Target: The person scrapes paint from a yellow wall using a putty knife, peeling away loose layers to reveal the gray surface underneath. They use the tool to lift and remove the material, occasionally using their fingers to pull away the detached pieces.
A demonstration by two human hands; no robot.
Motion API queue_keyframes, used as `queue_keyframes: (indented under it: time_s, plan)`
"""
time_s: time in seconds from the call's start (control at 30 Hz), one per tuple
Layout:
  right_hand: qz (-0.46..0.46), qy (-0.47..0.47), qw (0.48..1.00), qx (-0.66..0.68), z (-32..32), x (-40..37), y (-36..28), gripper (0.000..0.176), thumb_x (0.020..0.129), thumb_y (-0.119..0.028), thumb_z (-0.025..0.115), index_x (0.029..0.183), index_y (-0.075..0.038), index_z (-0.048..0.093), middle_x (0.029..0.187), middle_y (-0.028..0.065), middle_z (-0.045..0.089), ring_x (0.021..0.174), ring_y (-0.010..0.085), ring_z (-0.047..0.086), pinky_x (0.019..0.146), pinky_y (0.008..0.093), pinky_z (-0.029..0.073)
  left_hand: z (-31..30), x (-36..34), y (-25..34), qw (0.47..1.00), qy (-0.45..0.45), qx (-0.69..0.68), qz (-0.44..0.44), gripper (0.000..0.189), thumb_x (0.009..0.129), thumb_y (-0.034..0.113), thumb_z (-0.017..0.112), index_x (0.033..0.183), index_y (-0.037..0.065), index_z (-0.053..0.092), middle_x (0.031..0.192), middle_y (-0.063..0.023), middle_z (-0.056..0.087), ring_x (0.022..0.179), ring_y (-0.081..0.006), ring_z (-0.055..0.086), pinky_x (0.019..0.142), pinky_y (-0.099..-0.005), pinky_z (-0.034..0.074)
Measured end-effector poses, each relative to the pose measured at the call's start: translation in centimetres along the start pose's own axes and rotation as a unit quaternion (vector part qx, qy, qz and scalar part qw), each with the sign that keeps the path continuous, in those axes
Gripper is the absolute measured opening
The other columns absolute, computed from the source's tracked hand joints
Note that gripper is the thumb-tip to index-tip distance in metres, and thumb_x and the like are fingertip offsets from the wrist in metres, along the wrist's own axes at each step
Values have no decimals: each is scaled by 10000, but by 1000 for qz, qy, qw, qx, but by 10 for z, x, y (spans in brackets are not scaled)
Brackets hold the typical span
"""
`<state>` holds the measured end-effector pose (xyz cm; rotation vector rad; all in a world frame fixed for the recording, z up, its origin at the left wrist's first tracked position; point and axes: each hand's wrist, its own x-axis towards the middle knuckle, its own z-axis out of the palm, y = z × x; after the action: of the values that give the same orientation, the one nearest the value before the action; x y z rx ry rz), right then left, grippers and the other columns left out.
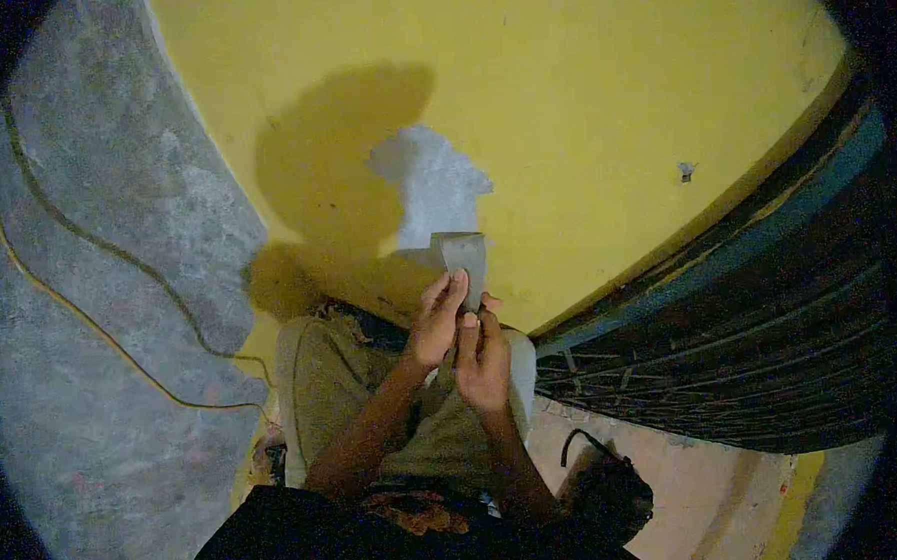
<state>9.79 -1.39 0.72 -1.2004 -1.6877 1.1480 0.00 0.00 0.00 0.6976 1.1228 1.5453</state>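
In front of my lap I hold a flat grey piece (464, 254), wider at its far end, that looks like a scraper blade or a folded strip. My left hand (438, 320) grips its left side, thumb lying along the face. The fingers of my right hand (483, 364) are closed at the near end, and they cover that part. Beyond its far end, a pale bare patch (439, 185) with ragged edges shows in the yellow painted surface (581, 94).
Two cables (117, 244) run along the grey surface at left. A dark metal grille (732, 358) borders the right side. Low on the right lies a black object with a curved strap (608, 493). A small chipped hole (686, 173) marks the yellow surface.
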Motion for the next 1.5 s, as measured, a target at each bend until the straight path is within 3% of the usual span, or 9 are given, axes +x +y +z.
queue_keyframes:
  time_s: [0.1, 0.17, 0.37, 0.6, 0.9, 1.2, 1.3, 1.4, 1.5]
  plan:
    - [4, 12, 1000, -20, 39, 21, -11, 428, 958, -278, 434, 1242, 40, 479, 1079, 296, 599, 984, 451, 593, 825, 457, 486, -35, 25, 19, 999, -25, 19, 29, 501, 964, 496, 413, 935, 29, 592, 834, -91, 661, 801, -159, 617, 775, -296, 488]
    - [-113, 127, 985, -8, 44, 13, 0, 343, 974, -256, 462, 1088, 59, 539, 691, 162, 607, 593, 181, 561, 534, 345, 432, -35, 19, 6, 998, -49, -44, -20, 511, 966, 495, 409, 902, 22, 593, 818, -93, 657, 774, -156, 621, 748, -296, 495]
    - [-64, 103, 988, -98, 21, -7, -17, 359, 970, -260, 452, 1080, 61, 569, 666, 210, 585, 522, 308, 556, 509, 374, 434, -18, 8, 0, 999, -41, -32, -1, 517, 961, 491, 428, 868, 10, 592, 763, -91, 647, 692, -164, 627, 691, -293, 508]
    - [-162, 169, 966, -110, 30, -1, 7, 343, 964, -246, 447, 1090, 45, 577, 682, 230, 604, 611, 391, 610, 530, 429, 454, -7, 5, 2, 999, -31, -2, 8, 507, 963, 479, 435, 840, 9, 580, 699, -87, 625, 631, -173, 625, 633, -294, 514]
    - [-85, 168, 961, -202, 35, 4, 22, 338, 959, -228, 457, 1084, 64, 574, 819, 290, 621, 724, 439, 622, 597, 468, 484, -14, 27, -18, 999, -44, 21, 13, 459, 961, 461, 456, 803, 42, 554, 652, -60, 594, 595, -165, 604, 582, -271, 494]
    - [-167, 127, 971, -116, 21, 47, -52, 340, 959, -205, 459, 1127, 72, 562, 891, 284, 629, 800, 426, 639, 666, 452, 506, -12, 47, 35, 993, 73, 61, 76, 459, 968, 446, 448, 799, 46, 596, 654, -55, 608, 599, -173, 606, 584, -291, 501]
    - [-310, 118, 941, -69, 31, 63, -66, 345, 967, -204, 451, 1166, 62, 545, 907, 282, 626, 804, 426, 635, 667, 438, 502, -20, 48, 71, 990, 39, -70, 116, 474, 966, 447, 452, 791, 30, 596, 680, -60, 624, 608, -173, 609, 599, -291, 503]
    - [-197, 30, 979, -36, 44, 46, -67, 310, 960, -157, 416, 1168, 48, 521, 1003, 290, 616, 863, 462, 605, 771, 463, 512, -32, 37, 70, 990, 41, -56, 120, 484, 964, 442, 461, 786, 16, 604, 683, -60, 636, 611, -164, 611, 591, -278, 491]
    - [-81, 96, 992, -21, 68, 20, -21, 360, 990, -222, 415, 1207, 54, 496, 928, 282, 613, 823, 397, 615, 696, 422, 475, -49, 38, 18, 953, 87, 242, 158, 473, 966, 427, 461, 819, 3, 610, 686, -63, 646, 587, -140, 593, 571, -273, 476]
